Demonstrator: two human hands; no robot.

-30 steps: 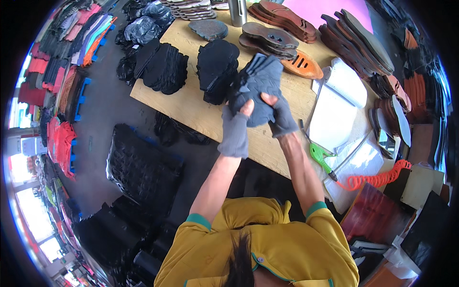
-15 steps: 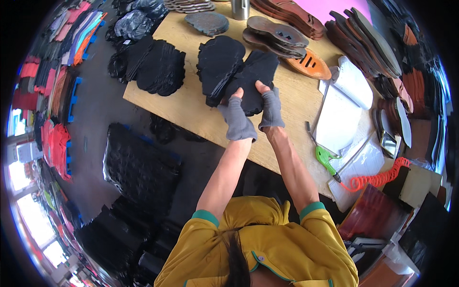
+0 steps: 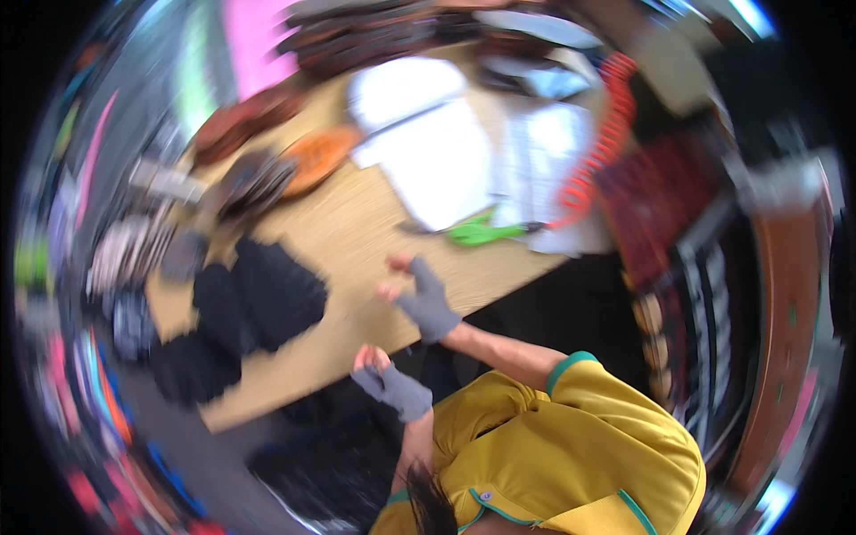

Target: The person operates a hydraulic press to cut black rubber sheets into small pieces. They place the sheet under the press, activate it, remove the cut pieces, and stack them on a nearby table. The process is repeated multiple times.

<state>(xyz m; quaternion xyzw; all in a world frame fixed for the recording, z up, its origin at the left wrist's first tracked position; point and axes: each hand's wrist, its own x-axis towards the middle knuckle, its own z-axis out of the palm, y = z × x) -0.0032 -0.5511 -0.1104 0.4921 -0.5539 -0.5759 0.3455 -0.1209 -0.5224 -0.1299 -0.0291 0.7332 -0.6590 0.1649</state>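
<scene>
The picture is heavily blurred by motion. My right hand (image 3: 423, 299), in a grey fingerless glove, hovers over the wooden table (image 3: 374, 223) with its fingers apart and nothing in it. My left hand (image 3: 385, 379), gloved the same, is at the table's near edge; its fingertips look bunched, and I see nothing in it. Stacks of black cut pieces (image 3: 272, 292) lie on the table to the left of both hands, apart from them.
A green hand tool (image 3: 481, 234) lies beyond my right hand, next to white sheets (image 3: 428, 152) and an orange coiled cord (image 3: 599, 147). Orange and brown shoe soles (image 3: 312, 153) sit farther back. Dark and coloured materials crowd the floor at left.
Both hands have let go of the dark stack and pulled back toward my body. The view has swung sharply, so the table now sits turned and blurred.
</scene>
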